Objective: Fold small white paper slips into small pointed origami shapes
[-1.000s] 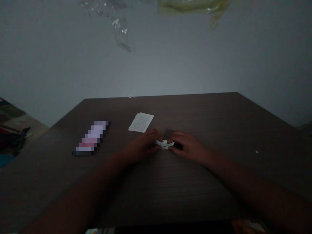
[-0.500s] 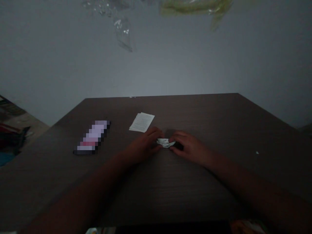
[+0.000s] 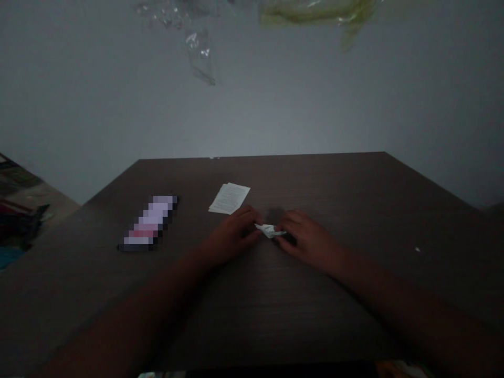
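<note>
A small folded, creased piece of white paper (image 3: 269, 230) is stretched between my two hands, just above or on the dark table. My left hand (image 3: 235, 233) pinches its left end, fingers closed. Its right end sits between the thumb and fingers of my right hand (image 3: 302, 234). Just beyond my left hand lies a small stack of printed paper sheets (image 3: 229, 198), a little fanned at the edges. The fingertips partly cover both ends of the folded paper.
A phone (image 3: 149, 223) with a blurred-out screen lies on the table (image 3: 315, 184) at the left. Toward the right is a tiny white scrap (image 3: 417, 249). A wall stands behind, with a clear plastic bag (image 3: 200, 55) and a yellow one (image 3: 315, 14) hanging on it.
The folded paper looks narrower and more pointed at its lower middle, and its right end sits slightly lower. Both hands keep nearly the same place.
</note>
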A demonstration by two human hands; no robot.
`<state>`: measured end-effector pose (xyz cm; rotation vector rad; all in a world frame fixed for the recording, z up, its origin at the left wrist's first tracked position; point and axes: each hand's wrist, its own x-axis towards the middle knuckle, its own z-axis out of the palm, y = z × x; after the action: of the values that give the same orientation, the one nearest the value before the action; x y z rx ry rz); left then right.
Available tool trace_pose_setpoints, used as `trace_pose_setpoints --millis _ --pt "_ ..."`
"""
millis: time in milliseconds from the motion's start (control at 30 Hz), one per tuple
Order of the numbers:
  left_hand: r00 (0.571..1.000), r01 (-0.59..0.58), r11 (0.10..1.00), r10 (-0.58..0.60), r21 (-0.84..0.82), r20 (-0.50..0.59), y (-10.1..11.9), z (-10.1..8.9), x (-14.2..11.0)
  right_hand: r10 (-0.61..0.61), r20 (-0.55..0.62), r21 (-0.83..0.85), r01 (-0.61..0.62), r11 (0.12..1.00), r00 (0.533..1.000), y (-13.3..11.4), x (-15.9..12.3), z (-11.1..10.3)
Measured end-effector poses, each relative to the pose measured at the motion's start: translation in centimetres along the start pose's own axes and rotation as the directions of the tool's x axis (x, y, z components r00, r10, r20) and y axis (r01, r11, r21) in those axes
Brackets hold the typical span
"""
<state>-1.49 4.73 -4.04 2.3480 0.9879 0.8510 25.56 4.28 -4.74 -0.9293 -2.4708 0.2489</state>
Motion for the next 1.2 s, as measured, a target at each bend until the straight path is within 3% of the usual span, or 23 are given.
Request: trace_pose_setpoints --millis 233,600,767,967,1200 --pt "1.0 -0.003 1.0 0.003 -0.02 -0.003 -0.4 0.2 0.1 -0.02 -0.006 -0.038 0.019 0.999 1.0 0.0 0.2 0.1" --pt "0.996 0.064 0.998 -0.065 0.017 0.06 -0.9 0.7 0.4 0.075 -0.063 0.031 -0.073 0.997 0.995 -0.1 0.2 0.1" --pt "0.997 0.039 0.999 -0.04 0.008 0.061 -0.7 0.8 0.5 0.111 -0.074 0.065 -0.106 0.992 0.991 0.4 0.4 0.2" --pt "0.997 0.021 1.0 -0.022 0.009 0.07 -0.2 1.0 0.7 0.211 -0.077 0.27 -0.184 0.945 0.974 0.5 0.7 -0.1" --pt "0.996 0.017 1.0 -0.018 0.006 0.087 0.2 1.1 0.7 0.353 0.04 0.463 -0.331 0.822 0.935 0.9 0.9 -0.3"
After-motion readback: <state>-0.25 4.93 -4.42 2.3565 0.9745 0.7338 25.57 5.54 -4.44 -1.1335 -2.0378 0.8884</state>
